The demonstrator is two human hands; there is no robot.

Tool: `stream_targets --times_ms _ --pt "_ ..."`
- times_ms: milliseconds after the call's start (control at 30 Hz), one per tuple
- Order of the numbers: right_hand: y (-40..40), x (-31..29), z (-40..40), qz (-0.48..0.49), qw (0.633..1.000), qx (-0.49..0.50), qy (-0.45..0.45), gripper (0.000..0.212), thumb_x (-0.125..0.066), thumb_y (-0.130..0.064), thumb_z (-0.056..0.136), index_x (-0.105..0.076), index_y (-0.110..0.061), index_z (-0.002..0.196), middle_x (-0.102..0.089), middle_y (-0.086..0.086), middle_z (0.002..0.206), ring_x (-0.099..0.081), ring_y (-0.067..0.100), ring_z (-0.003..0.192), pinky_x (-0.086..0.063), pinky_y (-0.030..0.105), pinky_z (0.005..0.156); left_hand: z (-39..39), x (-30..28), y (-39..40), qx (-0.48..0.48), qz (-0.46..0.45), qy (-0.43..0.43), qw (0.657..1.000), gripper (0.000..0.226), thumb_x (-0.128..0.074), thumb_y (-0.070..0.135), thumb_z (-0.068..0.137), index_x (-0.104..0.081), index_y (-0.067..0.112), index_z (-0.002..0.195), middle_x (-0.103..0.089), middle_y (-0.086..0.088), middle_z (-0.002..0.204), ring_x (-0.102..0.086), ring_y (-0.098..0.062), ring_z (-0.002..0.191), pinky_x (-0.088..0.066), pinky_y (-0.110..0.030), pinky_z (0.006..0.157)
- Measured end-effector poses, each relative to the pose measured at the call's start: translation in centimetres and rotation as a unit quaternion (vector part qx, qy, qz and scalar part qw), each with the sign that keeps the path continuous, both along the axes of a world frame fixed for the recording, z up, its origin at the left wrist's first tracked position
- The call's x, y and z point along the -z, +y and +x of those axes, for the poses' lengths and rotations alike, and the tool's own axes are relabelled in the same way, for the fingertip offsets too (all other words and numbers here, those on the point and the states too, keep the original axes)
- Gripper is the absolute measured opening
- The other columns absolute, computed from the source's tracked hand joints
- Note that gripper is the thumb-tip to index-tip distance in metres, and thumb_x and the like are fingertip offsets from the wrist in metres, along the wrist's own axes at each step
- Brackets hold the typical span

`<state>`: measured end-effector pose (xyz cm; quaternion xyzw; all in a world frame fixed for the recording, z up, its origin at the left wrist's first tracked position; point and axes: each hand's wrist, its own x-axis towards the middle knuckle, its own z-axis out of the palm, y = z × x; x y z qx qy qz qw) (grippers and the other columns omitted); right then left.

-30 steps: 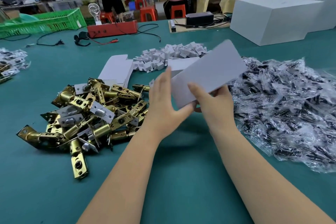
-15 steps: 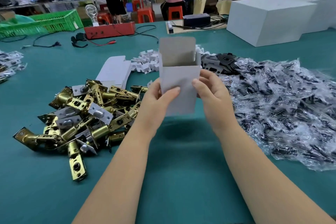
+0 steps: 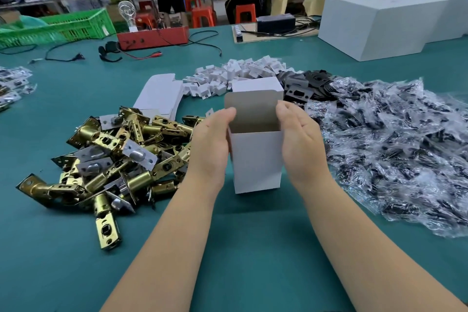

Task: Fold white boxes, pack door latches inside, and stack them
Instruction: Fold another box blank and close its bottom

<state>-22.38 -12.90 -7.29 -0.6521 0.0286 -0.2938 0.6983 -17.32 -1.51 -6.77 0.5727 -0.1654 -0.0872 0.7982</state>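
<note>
A person's two bare forearms reach forward over a teal table (image 3: pixel 240 248). Between the hands stands a small white box (image 3: pixel 256 159), upright, its top open and its lid flap raised at the back, showing a grey-brown inside. The left hand (image 3: pixel 211 142) cups the box's left wall, fingers curled over the upper left edge of the opening. The right hand (image 3: pixel 300 139) cups the right wall, fingertips bent at the upper right edge. Both hands hold the box, which sits squarely between the palms; whether its base touches the table cannot be told. To the left of the box, toward the table's left edge, lies a heap of brass door latches (image 3: pixel 114 154). Behind that heap rests a stack of flat white box blanks (image 3: pixel 159 95). To the right, running to the table's right edge, spreads a pile of clear plastic packets (image 3: pixel 395 144) with dark contents. Behind the box lie small white card pieces (image 3: pixel 238 73) and black metal plates (image 3: pixel 306 83). Large white cartons (image 3: pixel 379 20) stand at the far right corner.
</note>
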Motion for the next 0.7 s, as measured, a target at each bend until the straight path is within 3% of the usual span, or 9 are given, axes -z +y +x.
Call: stream_targets --times_ms 67,133,233,333,400,467,533,600,700 --pt "-0.1 -0.3 0.1 0.137 0.99 -0.035 0.024 0.032 -0.04 -0.014 0.086 -0.071 -0.017 0.085 -0.069 0.001 0.087 -0.061 0.013 0.077 -0.048 0.025 0.061 0.3 0.1 0.1 0.027 -0.025 0.007 0.999 0.038 -0.038 0.021 0.084 -0.065 0.003 0.102 -0.065 -0.016 0.099 -0.059 -0.027 0.087 -0.047 -0.032 0.07" --pt "-0.6 -0.5 0.2 0.243 0.967 -0.054 0.046 0.039 -0.036 -0.001 0.081 -0.071 -0.018 0.082 -0.068 0.0 0.08 -0.059 0.011 0.059 -0.042 0.018 0.045 0.5 0.3 0.3 0.042 -0.079 0.021 0.996 0.046 -0.026 0.009 0.088 -0.06 0.004 0.119 -0.069 -0.013 0.099 -0.063 -0.021 0.077 -0.051 -0.026 0.062" --pt "-1.1 -0.8 0.4 0.252 0.965 -0.064 0.037 0.045 -0.031 0.011 0.081 -0.063 -0.019 0.09 -0.065 -0.001 0.081 -0.056 0.008 0.057 -0.041 0.017 0.045 0.2 0.2 -0.1 -0.012 -0.117 0.049 0.992 0.045 -0.027 0.001 0.09 -0.061 0.013 0.117 -0.071 -0.005 0.085 -0.054 -0.011 0.054 -0.043 -0.019 0.048" --pt "-0.5 -0.5 0.4 0.169 0.985 -0.024 -0.026 0.041 -0.03 0.009 0.082 -0.056 -0.022 0.089 -0.062 -0.004 0.084 -0.055 0.005 0.06 -0.043 0.018 0.052 -0.8 0.9 -1.4 -0.073 -0.015 -0.002 0.997 0.035 -0.035 0.02 0.099 -0.069 0.021 0.095 -0.065 -0.003 0.079 -0.058 -0.009 0.061 -0.048 -0.022 0.056" --pt "0.0 -0.1 0.0 0.034 0.996 0.056 -0.059 0.036 -0.032 0.004 0.079 -0.047 -0.027 0.092 -0.056 -0.006 0.089 -0.05 -0.002 0.062 -0.04 0.016 0.057 -1.6 1.2 -2.0 -0.042 0.034 -0.019 0.998 0.044 -0.032 0.042 0.098 -0.066 0.019 0.113 -0.068 -0.008 0.108 -0.065 -0.022 0.1 -0.052 -0.041 0.088" --pt "0.0 0.2 -0.1 -0.07 0.987 0.112 -0.091 0.039 -0.034 0.005 0.076 -0.042 -0.029 0.094 -0.048 -0.005 0.094 -0.045 -0.005 0.061 -0.036 0.017 0.058 -1.9 1.2 -1.9 -0.01 0.065 -0.064 0.996 0.059 -0.035 0.051 0.092 -0.054 0.012 0.132 -0.062 -0.01 0.127 -0.057 -0.028 0.119 -0.043 -0.049 0.104" --pt "-0.2 0.1 -0.3 -0.148 0.975 0.13 -0.103 0.04 -0.037 0.007 0.072 -0.05 -0.026 0.092 -0.049 -0.003 0.097 -0.047 0.0 0.071 -0.037 0.019 0.065 -1.6 1.2 -1.8 -0.012 0.084 -0.097 0.992 0.048 -0.047 0.045 0.087 -0.059 0.016 0.123 -0.067 0.001 0.116 -0.061 -0.016 0.108 -0.047 -0.038 0.097" --pt "-0.4 -0.1 -0.3 -0.234 0.954 0.161 -0.097 0.036 -0.042 0.006 0.07 -0.064 -0.013 0.091 -0.053 -0.001 0.102 -0.05 0.0 0.082 -0.037 0.01 0.069 -1.5 1.3 -1.7 -0.021 0.063 -0.104 0.992 0.027 -0.048 0.026 0.085 -0.064 0.019 0.105 -0.068 0.008 0.096 -0.06 -0.008 0.09 -0.048 -0.026 0.084" --pt "-0.4 0.0 -0.5 -0.285 0.932 0.207 -0.085 0.036 -0.047 0.004 0.069 -0.069 -0.005 0.096 -0.059 0.01 0.107 -0.049 0.018 0.081 -0.034 0.003 0.073 -1.6 1.4 -1.5 -0.01 0.053 -0.119 0.991 0.038 -0.044 0.017 0.08 -0.063 0.012 0.113 -0.069 0.0 0.104 -0.061 -0.014 0.096 -0.049 -0.027 0.088"
